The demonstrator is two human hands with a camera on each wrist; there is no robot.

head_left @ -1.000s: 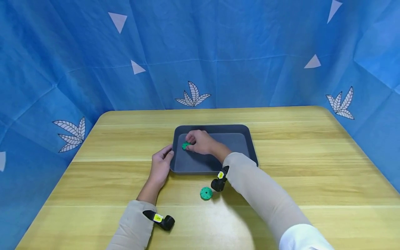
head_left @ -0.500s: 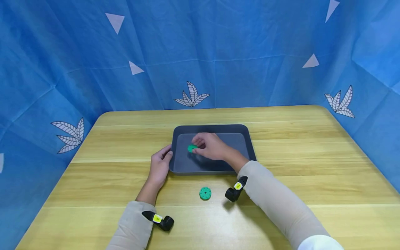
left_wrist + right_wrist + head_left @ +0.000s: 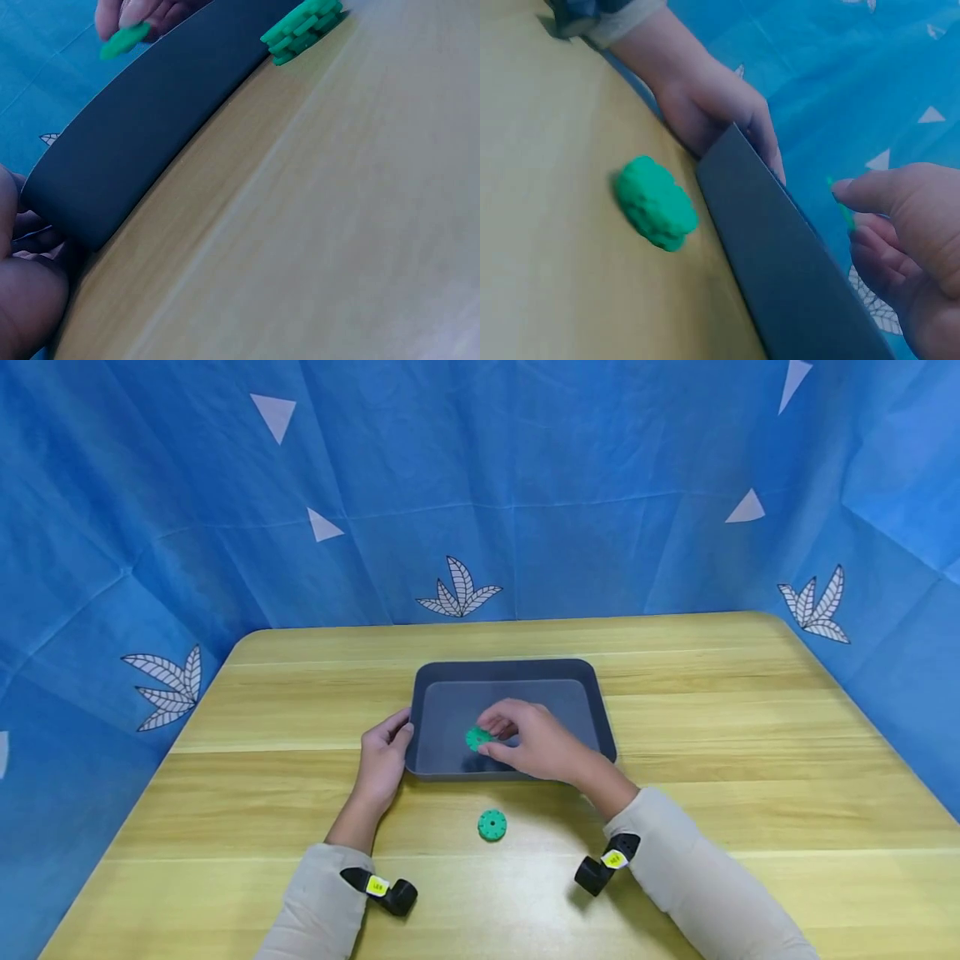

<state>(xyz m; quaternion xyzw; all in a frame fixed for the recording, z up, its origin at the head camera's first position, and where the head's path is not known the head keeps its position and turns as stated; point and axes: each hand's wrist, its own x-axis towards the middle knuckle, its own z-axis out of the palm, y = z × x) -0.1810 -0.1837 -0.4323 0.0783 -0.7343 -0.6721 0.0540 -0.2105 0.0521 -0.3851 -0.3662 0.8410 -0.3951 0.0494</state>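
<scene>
My right hand [image 3: 542, 745] pinches a thin green notched disc [image 3: 477, 739] between thumb and fingers, above the dark grey tray [image 3: 438, 756]. In the left wrist view this disc [image 3: 124, 41] shows above the tray's wall. At the tray's left side, my left hand [image 3: 381, 767] holds the wall near the front corner; some of its fingers are hidden behind that corner in the left wrist view. On the table in front of the tray lies a short stack of green notched discs [image 3: 492, 825] with a centre hole. Its layered edge [image 3: 304, 30] shows in the left wrist view.
The wooden table [image 3: 750, 735] extends on both sides of the tray. A blue curtain [image 3: 570, 485] with white triangles and leaf prints hangs behind it. Each forearm carries a black wrist camera, the left one [image 3: 403, 897] close to the tabletop.
My right hand has moved from the tray's left part toward its front middle, carrying the disc along. The left hand, the tray and the stack on the table stay put.
</scene>
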